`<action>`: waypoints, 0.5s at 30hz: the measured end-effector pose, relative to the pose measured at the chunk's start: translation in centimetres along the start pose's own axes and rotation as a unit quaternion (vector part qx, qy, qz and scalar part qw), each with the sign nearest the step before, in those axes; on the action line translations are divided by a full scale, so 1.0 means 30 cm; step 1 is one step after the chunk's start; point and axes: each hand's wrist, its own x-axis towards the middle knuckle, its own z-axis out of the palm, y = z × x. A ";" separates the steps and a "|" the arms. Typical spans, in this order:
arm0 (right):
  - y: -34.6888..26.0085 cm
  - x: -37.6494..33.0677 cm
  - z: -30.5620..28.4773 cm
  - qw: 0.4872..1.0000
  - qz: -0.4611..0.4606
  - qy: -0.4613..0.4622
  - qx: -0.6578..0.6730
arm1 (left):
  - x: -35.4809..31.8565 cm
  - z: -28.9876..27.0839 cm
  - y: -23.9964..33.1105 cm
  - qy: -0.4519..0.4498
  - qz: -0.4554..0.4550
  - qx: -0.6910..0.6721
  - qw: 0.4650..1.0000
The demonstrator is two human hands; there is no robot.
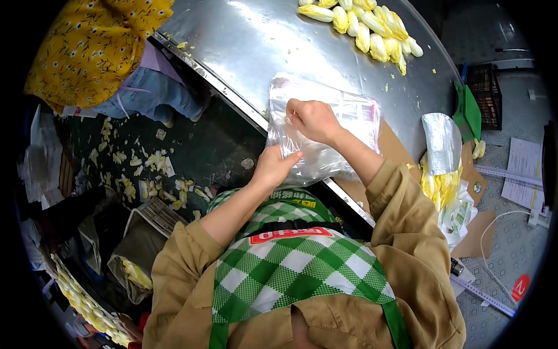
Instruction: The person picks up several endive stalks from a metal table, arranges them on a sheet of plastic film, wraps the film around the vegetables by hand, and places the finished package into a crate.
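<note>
Clear plastic bags [334,161] lie in a flat stack on the near edge of the metal table, in front of my apron. My left hand [272,167] grips their lower left edge, thumb on top and fingers underneath. Over the middle of the stack, my right hand [315,121] is closed, its fingertips pinching the upper plastic. The curled fingers partly hide the pinched spot. Beyond my hands, toward the far right of the table, lies a pile of small yellow-and-white cabbage hearts [374,28].
A silvery scoop-shaped piece [442,139] rests over yellow leaves at the right, beside a green dustpan-like piece [467,113] and a black crate [486,96]. Leaf scraps [154,166] litter the dark floor at left. Another person in a yellow flowered top [96,52] stands at upper left.
</note>
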 end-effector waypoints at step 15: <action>-0.165 -0.201 -0.103 0.994 0.081 0.052 0.051 | 0.020 -0.041 0.024 -0.078 -0.112 -0.230 0.963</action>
